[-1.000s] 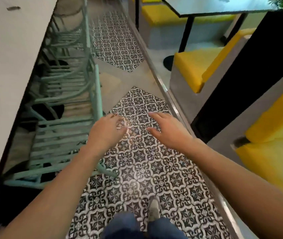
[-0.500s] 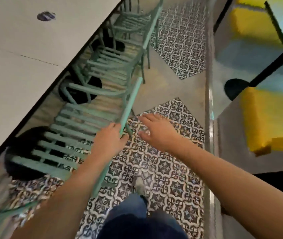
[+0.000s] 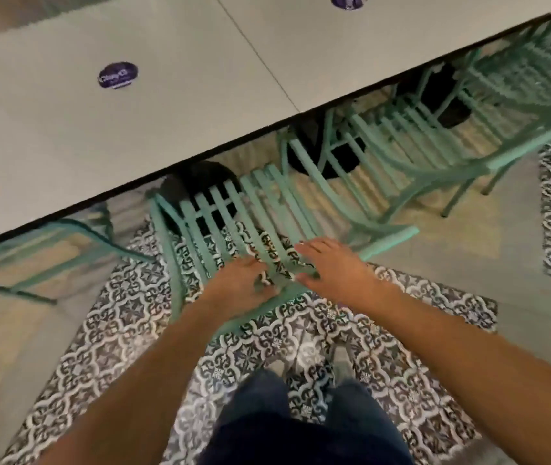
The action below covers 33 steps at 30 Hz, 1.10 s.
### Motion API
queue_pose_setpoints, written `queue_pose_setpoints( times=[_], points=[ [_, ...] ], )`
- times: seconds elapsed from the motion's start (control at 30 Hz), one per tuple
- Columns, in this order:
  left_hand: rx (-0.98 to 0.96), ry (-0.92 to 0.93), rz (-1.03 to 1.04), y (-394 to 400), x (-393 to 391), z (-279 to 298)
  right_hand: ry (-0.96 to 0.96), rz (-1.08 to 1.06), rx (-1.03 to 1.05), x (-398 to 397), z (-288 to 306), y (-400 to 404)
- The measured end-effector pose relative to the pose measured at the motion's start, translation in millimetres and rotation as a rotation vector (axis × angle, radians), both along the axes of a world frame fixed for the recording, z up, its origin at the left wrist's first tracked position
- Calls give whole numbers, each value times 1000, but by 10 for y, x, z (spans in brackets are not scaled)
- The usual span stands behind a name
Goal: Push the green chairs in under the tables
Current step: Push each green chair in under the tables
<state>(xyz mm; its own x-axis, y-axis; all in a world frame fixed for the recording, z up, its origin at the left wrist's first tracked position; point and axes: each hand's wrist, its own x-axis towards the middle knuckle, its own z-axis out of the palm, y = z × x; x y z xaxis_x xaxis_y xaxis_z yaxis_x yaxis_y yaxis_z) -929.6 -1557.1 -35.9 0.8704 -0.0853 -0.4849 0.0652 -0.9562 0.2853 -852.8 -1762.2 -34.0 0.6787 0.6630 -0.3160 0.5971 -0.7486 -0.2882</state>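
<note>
Left hand [image 3: 240, 286] grips green chair [image 3: 220, 213]; right hand [image 3: 334, 266] flat.

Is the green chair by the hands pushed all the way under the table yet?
Not fully. The green chair has most of its slatted seat outside the table edge.

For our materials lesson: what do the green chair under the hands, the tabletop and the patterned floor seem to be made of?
Green chair: probably painted metal, given its thin slats and slim tubular frame.
Tabletop: smooth pale matte slab with a dark edge, perhaps laminate.
Patterned floor: likely glazed tile, with repeating print and faint sheen.
</note>
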Motion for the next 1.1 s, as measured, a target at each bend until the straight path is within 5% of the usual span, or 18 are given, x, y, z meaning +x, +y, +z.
queue_pose_setpoints(
  times=[0.23,0.7,1.1],
  points=[
    [-75,115,411,-188,-502,-68,37,291,-119,331,-185,-376],
    [127,160,305,49,-738,-56,-41,389,-176,190,-145,-163],
    [87,112,290,598,-1076,25,-24,422,-103,-164,-68,394]
  ],
)
